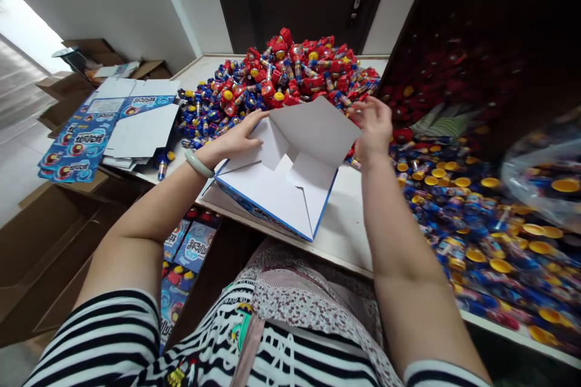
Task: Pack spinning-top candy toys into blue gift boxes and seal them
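A partly folded cardboard box, white inside with blue printed outer faces, sits tilted at the table's front edge. Its lid flap stands raised at the far side. My left hand, with a pale bangle at the wrist, grips the box's left wall between thumb and fingers. At the right corner of the flap, my right hand has its fingers curled around the edge. Just behind the box lies a heap of small red and blue toys with yellow parts.
Flat printed box blanks are stacked on the left. Open brown cartons stand below them. More blue, yellow-capped pieces spread across the right, beside a clear plastic bag. A dark door is behind the table.
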The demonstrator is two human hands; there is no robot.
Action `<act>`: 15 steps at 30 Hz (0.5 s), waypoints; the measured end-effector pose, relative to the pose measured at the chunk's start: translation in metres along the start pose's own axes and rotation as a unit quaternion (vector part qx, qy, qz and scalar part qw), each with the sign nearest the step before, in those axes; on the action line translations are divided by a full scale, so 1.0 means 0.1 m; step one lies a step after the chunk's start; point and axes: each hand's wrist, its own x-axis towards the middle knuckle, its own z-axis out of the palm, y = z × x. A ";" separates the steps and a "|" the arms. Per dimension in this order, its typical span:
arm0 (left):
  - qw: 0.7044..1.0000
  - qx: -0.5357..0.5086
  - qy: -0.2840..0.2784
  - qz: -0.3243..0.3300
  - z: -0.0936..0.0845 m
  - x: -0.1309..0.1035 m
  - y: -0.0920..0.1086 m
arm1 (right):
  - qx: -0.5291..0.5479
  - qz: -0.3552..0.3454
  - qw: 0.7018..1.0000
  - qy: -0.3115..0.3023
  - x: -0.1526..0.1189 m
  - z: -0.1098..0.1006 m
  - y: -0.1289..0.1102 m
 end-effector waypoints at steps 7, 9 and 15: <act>0.999 -0.031 0.004 0.009 0.08 0.19 -0.17 | -0.211 -0.093 0.953 -0.199 -0.56 0.68 -0.21; 0.999 -0.028 0.007 0.017 0.10 0.20 -0.21 | -0.279 -0.105 0.941 -0.163 -0.75 0.81 -0.17; 0.995 -0.099 0.011 0.022 0.13 0.29 -0.09 | -0.273 -0.124 0.921 -0.250 -0.67 0.60 -0.10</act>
